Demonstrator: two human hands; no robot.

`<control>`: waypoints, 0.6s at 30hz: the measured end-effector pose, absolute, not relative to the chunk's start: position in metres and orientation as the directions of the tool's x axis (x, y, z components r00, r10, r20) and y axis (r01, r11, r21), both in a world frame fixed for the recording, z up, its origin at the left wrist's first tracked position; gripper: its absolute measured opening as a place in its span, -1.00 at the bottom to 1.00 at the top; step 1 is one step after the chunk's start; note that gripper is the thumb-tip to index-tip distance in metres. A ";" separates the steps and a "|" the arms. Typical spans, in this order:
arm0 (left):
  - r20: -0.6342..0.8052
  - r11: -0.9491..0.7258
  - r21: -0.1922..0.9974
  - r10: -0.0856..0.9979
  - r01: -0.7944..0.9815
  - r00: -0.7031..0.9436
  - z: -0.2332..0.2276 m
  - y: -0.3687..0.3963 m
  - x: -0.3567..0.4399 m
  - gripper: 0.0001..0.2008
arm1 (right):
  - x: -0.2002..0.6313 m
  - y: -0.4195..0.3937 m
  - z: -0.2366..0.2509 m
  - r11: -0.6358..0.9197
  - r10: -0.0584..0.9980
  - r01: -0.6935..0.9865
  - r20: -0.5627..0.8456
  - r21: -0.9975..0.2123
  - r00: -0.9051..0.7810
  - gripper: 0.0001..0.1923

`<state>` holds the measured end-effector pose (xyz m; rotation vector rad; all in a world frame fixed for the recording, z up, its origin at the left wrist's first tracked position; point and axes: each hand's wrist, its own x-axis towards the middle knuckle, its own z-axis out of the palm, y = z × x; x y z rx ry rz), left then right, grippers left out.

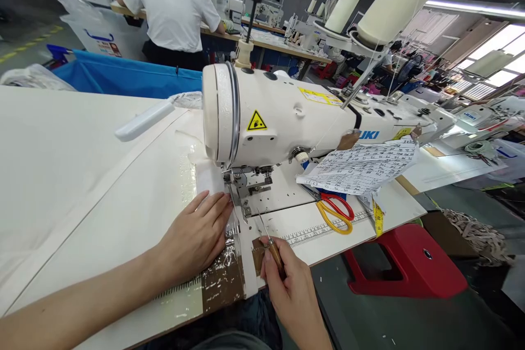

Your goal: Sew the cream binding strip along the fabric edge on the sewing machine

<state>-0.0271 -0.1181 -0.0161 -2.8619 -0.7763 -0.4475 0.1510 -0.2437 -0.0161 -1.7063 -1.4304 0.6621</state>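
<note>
My left hand (200, 232) lies flat, fingers stretched, on white fabric (208, 176) just left of the needle area of a white sewing machine (270, 115). A narrow white strip (248, 262) runs from the presser foot (234, 188) down over the table's front edge. Held in my right hand (289, 284) is an awl (275, 257) with a wooden handle, its thin metal tip pointing up toward the needle plate. The right fingers are closed around that handle. Under my left palm, the fabric's edge is hidden.
Scissors (336, 213) with red and yellow handles lie right of the machine, under a handwritten sheet (361, 167). A tape measure (378, 219) hangs at the table edge. A red stool (426, 262) stands below. Ahead, a person in white (172, 11) sits beyond a blue cloth bin (123, 74).
</note>
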 end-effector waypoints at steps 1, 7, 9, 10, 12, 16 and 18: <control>0.315 -0.859 -0.062 0.467 0.508 0.827 -0.015 -0.118 -0.027 -0.56 | 0.151 -0.244 -0.016 -0.045 0.969 0.554 0.099 -0.831 0.228 -0.71; 0.307 -0.857 -0.058 0.473 0.512 0.826 -0.015 -0.119 -0.026 -0.57 | 0.149 -0.244 -0.017 -0.048 0.966 0.558 0.104 -0.829 0.239 -0.70; 0.302 -0.857 -0.052 0.476 0.513 0.826 -0.015 -0.119 -0.026 -0.57 | 0.150 -0.244 -0.018 -0.044 0.964 0.566 0.113 -0.823 0.240 -0.69; 0.300 -0.858 -0.050 0.476 0.512 0.826 -0.015 -0.119 -0.026 -0.58 | 0.150 -0.245 -0.019 -0.044 0.964 0.570 0.115 -0.821 0.240 -0.69; 0.291 -0.859 -0.045 0.477 0.510 0.829 -0.015 -0.119 -0.027 -0.58 | 0.151 -0.245 -0.020 -0.048 0.965 0.576 0.111 -0.816 0.238 -0.69; 0.276 -0.854 -0.032 0.492 0.520 0.826 -0.014 -0.119 -0.026 -0.57 | 0.151 -0.246 -0.021 -0.055 0.963 0.583 0.111 -0.810 0.244 -0.68; 0.271 -0.854 -0.027 0.495 0.520 0.826 -0.014 -0.119 -0.026 -0.57 | 0.151 -0.246 -0.021 -0.051 0.959 0.587 0.125 -0.808 0.254 -0.67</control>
